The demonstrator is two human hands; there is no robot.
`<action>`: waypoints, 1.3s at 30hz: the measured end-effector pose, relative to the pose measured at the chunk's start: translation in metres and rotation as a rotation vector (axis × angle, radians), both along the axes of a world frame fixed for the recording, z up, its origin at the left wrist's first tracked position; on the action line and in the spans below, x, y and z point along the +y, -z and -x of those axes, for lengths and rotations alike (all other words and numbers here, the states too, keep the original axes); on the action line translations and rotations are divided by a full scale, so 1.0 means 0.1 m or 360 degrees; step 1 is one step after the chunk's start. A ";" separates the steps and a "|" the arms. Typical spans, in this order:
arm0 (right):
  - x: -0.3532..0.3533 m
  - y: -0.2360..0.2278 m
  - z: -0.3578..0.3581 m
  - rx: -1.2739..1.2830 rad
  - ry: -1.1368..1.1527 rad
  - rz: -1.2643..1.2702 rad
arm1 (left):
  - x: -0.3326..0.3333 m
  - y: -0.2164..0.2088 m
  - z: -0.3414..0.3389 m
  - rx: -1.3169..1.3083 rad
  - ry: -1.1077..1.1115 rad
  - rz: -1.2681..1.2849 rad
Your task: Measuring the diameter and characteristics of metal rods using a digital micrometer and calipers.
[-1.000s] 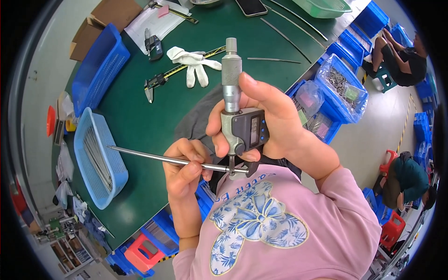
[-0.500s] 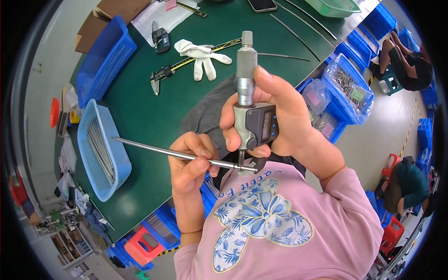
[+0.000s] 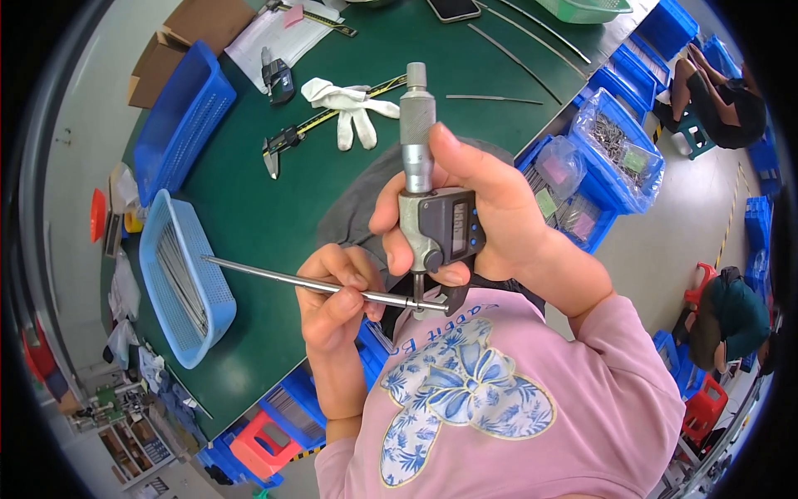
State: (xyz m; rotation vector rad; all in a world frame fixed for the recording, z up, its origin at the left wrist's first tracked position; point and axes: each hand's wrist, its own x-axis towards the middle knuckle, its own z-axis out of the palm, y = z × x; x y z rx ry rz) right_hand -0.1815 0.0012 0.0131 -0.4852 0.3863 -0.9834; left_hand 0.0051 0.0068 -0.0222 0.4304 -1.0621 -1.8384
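My right hand (image 3: 490, 200) is wrapped round the frame of a digital micrometer (image 3: 424, 200), its grey thimble pointing away from me and its small display facing up. In my left hand (image 3: 339, 291) I pinch a thin shiny metal rod (image 3: 324, 285) between thumb and fingers. The rod slants from upper left to lower right, and its right end lies between the micrometer's jaws. Whether both jaws touch it I cannot tell. The rod's far left end reaches over the edge of a light blue basket (image 3: 218, 291) that holds several similar rods (image 3: 179, 274).
A white glove (image 3: 351, 108) lies across a caliper (image 3: 287, 140) on the green table (image 3: 258, 224). Behind are a second micrometer (image 3: 278, 79), papers and a phone (image 3: 453, 8). A dark blue basket (image 3: 183, 116) stands left; blue bins (image 3: 615, 150) of metal parts sit right.
My right hand and the micrometer have shifted slightly left, and the rod's right end has come along a little left and down. The display now faces up more plainly. Both grips are unchanged.
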 end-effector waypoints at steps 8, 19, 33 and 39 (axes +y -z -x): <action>-0.03 0.06 0.01 -0.0174 -0.0066 -0.0059 | 0.00 -0.03 0.00 0.0019 0.0004 0.0000; -0.03 0.01 0.01 0.0035 0.0035 -0.0045 | -0.03 0.01 0.02 0.0023 0.0026 0.0020; 0.00 0.02 -0.01 0.0003 -0.0044 -0.0051 | 0.00 -0.01 -0.02 -0.0035 -0.0011 0.0028; -0.01 0.05 0.00 -0.0105 -0.0031 -0.0098 | -0.03 -0.02 0.00 0.0006 0.0037 0.0010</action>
